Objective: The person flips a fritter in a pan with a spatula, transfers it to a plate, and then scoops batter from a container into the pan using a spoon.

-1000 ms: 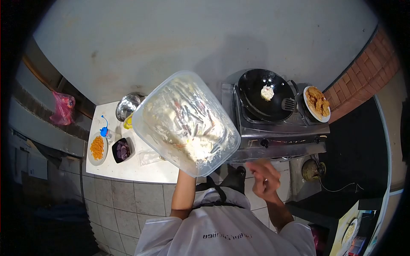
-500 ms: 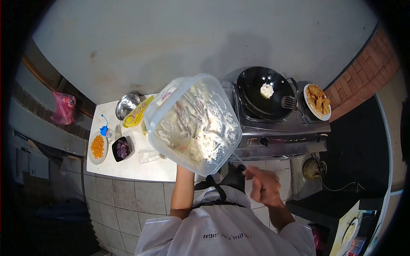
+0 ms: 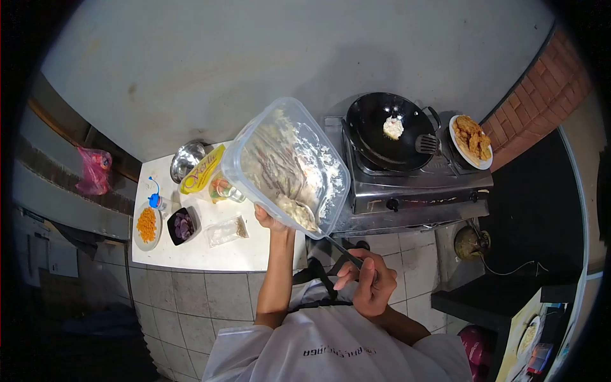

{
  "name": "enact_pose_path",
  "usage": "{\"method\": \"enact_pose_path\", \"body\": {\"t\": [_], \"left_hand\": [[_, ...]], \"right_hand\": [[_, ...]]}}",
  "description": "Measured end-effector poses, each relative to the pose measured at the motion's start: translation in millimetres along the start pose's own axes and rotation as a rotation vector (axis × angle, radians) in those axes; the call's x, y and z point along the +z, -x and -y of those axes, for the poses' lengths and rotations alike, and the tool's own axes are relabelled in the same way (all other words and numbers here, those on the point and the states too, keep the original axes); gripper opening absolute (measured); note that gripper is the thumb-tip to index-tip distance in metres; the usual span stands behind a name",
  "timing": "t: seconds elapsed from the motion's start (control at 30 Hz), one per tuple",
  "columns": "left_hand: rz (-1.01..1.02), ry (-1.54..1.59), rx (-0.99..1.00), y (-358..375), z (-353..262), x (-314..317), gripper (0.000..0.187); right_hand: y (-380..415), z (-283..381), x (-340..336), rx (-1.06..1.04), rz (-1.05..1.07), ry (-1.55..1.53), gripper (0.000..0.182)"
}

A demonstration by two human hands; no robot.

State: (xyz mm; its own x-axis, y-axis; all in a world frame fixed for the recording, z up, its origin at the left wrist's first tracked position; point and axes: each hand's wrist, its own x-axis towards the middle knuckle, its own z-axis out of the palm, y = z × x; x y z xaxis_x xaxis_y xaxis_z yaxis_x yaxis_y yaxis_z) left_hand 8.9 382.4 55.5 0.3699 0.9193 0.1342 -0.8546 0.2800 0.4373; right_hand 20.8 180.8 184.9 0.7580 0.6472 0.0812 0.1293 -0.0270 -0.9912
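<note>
My left hand [image 3: 270, 219] grips the lower edge of a clear plastic container [image 3: 254, 143], holding it tilted in the air. Pale batter [image 3: 283, 169] coats the container's inside. In my right hand [image 3: 372, 280] is the dark handle of a spoon [image 3: 347, 253]; its head lies inside the container under a lump of batter. Beyond, on the stove [image 3: 417, 194], a black wok [image 3: 369, 143] holds one small white blob of batter [image 3: 393, 127]. A slotted spatula [image 3: 428, 144] rests over the wok's right rim.
A plate of fried pieces [image 3: 470, 141] stands right of the wok. On the white table [image 3: 191, 256] are a metal bowl [image 3: 186, 160], a yellow packet [image 3: 202, 169], a blue-capped bottle [image 3: 155, 200], a plate of orange bits [image 3: 146, 226], a black bowl [image 3: 182, 226] and a clear bag [image 3: 228, 231].
The container has tipped more steeply and shifted slightly left. My right hand has moved left and down, and the spoon now carries a lump of batter at the container's near corner.
</note>
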Motion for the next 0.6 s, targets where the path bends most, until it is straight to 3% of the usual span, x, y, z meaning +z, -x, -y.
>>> {"method": "enact_pose_path", "body": {"t": [0.13, 0.2, 0.3, 0.43, 0.6], "left_hand": [[-0.027, -0.101, 0.020, 2.8, -0.6, 3.1, 0.097], [-0.038, -0.122, -0.011, 6.6, 1.3, 0.7, 0.095], [-0.060, -0.145, -0.074, 14.0, 5.1, -3.8, 0.095], [0.035, -0.144, -0.177, 22.4, 13.0, -19.7, 0.095], [0.058, -0.106, -0.155, 28.5, 32.8, -11.8, 0.085]], "right_hand": [[-9.8, 13.5, 0.1, 0.098, 0.021, 0.011, 0.041], [-14.2, 16.3, 1.0, 0.261, 0.004, -0.182, 0.037], [-25.4, 15.4, -1.5, 0.340, -0.010, -0.256, 0.040], [-39.6, 4.9, -7.0, 0.353, -0.022, -0.314, 0.040], [-59.8, 1.4, -21.3, 0.379, -0.097, -0.402, 0.038]]}}
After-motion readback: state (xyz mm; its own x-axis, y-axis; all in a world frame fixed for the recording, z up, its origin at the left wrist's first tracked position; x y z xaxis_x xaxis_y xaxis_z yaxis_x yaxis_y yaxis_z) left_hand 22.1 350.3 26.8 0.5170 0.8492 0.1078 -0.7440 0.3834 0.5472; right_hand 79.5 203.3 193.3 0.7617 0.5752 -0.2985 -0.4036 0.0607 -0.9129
